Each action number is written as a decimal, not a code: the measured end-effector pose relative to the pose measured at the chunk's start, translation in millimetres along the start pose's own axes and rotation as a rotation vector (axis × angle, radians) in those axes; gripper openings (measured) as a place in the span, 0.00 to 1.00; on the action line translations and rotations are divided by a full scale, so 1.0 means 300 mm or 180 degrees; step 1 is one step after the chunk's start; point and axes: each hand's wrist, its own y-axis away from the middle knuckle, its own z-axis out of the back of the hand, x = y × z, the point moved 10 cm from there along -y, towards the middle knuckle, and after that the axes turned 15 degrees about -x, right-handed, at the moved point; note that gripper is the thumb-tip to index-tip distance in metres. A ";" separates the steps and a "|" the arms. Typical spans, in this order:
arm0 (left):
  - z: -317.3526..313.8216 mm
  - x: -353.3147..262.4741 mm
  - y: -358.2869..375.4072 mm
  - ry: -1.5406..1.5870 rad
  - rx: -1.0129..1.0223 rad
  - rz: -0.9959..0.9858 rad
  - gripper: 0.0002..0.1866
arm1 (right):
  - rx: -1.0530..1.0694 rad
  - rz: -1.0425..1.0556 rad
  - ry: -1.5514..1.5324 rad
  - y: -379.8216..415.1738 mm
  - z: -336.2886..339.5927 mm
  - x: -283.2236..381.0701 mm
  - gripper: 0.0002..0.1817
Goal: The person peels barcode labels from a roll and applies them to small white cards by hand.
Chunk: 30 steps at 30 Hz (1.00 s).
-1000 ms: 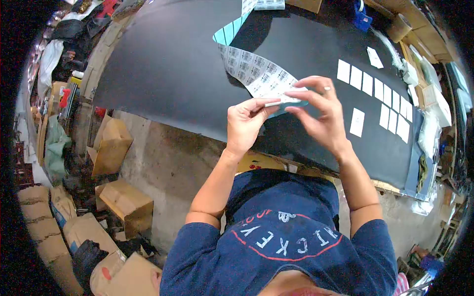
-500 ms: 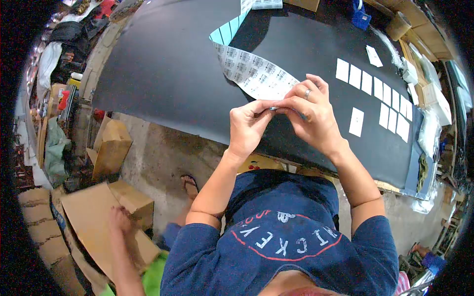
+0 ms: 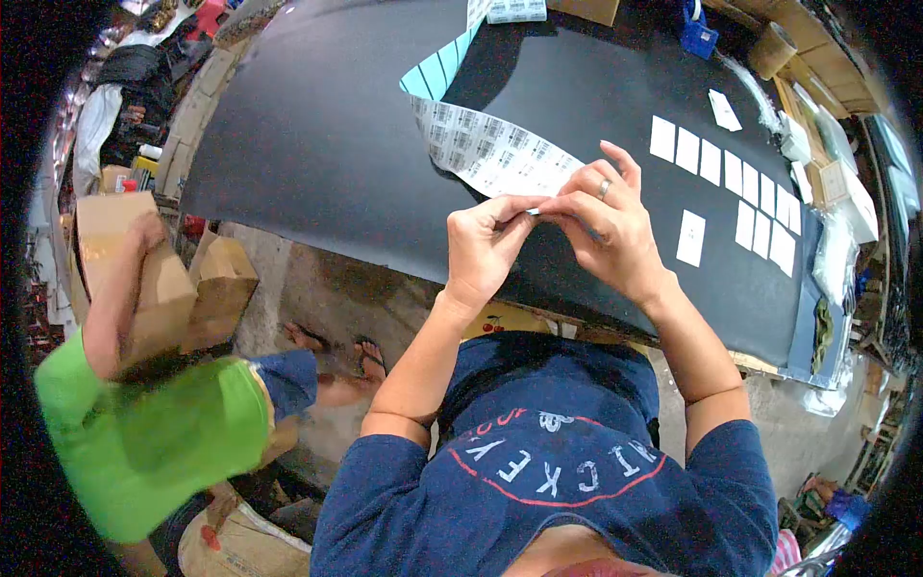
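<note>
A long strip of white barcode stickers [image 3: 495, 154] with a light blue backing [image 3: 444, 72] runs down the black tabletop to my fingers. My left hand [image 3: 481, 245] pinches thumb and finger together at its near end. Against those fingertips, my right hand [image 3: 615, 226] is also closed in a pinch at the strip's edge, ring finger and little finger raised. A small pale bit shows between the fingertips; the fingers hide most of it. Right of my hands lies a single white card [image 3: 690, 238], below rows of similar cards [image 3: 710, 161].
The black table [image 3: 317, 125] spans the front. At its far side are a stack of stickers [image 3: 516, 11], a blue holder [image 3: 699, 38] and a tape roll [image 3: 773, 50]. On the left a co-worker in a green shirt [image 3: 183, 423] holds a cardboard box [image 3: 120, 226].
The co-worker has come further into view on the left, and the cardboard box there has moved up and away. My hands keep their pinch almost unmoved; the strip has shifted slightly.
</note>
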 end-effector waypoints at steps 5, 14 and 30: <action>-0.018 -0.003 -0.002 0.0404 0.0341 0.0523 0.16 | -0.0241 0.0232 0.0077 0.005 0.013 0.008 0.09; -0.006 0.039 -0.003 0.1374 0.0113 0.0935 0.22 | -0.0682 0.1136 0.0302 0.064 0.027 0.063 0.13; 0.067 0.088 -0.013 0.1207 -0.0534 0.1261 0.21 | -0.0621 0.1368 0.0352 0.144 0.041 0.089 0.14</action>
